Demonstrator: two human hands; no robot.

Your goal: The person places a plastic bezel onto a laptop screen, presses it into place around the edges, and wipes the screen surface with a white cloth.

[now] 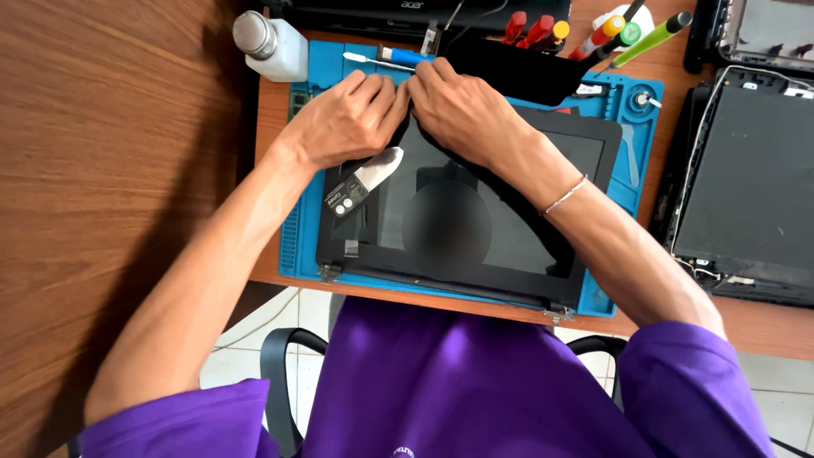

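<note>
I am pinching bezel (pixel 606 136) top edge with left hand (pixel 346 119), right hand (pixel 462 106), fingertips together; bezel mostly seated on screen (pixel 475 229), hinges below attached.

I see the laptop screen panel (pixel 458 212) on the mat (pixel 309 246), bottle (pixel 271 44) behind-left, another laptop (pixel 746 187) right.

A single head-worn camera looks steeply down, close above the blue mat (pixel 610 293) at the desk's edge.

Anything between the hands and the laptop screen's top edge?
Nothing visible. The left hand and right hand rest directly on the top edge of the laptop screen; the pry card lies lower down, clear of the fingers.
</note>
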